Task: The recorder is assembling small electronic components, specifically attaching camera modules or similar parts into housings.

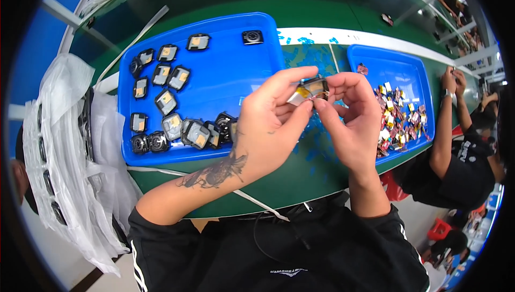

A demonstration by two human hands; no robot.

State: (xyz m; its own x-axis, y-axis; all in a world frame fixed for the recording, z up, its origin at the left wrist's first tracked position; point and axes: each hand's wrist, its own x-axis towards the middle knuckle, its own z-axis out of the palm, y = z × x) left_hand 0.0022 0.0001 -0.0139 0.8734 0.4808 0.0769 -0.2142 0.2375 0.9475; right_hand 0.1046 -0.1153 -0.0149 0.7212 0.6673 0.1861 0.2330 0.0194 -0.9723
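Between my hands, above the green bench, is a small black-framed watch case (316, 85) with a silver piece with yellow tape (299, 95), which looks like a small battery pouch, at its left side. My left hand (271, 117) is closed, its thumb and fingers pinching the case and the silver piece from the left. From the right, my right hand (352, 123) grips the case's edge, thumb below and fingertips above. Fine wires seem to show between the thumbs, but they are too small to make out well. The fingers hide parts of the case.
A large blue tray (225, 85) on the left holds several watch cases (167, 102). The blue tray (394, 69) on the right holds a heap of small batteries (394, 125). Blue film scraps (316, 144) litter the bench. Plastic-wrapped stacks (70, 158) stand left; another person (456, 158) works at right.
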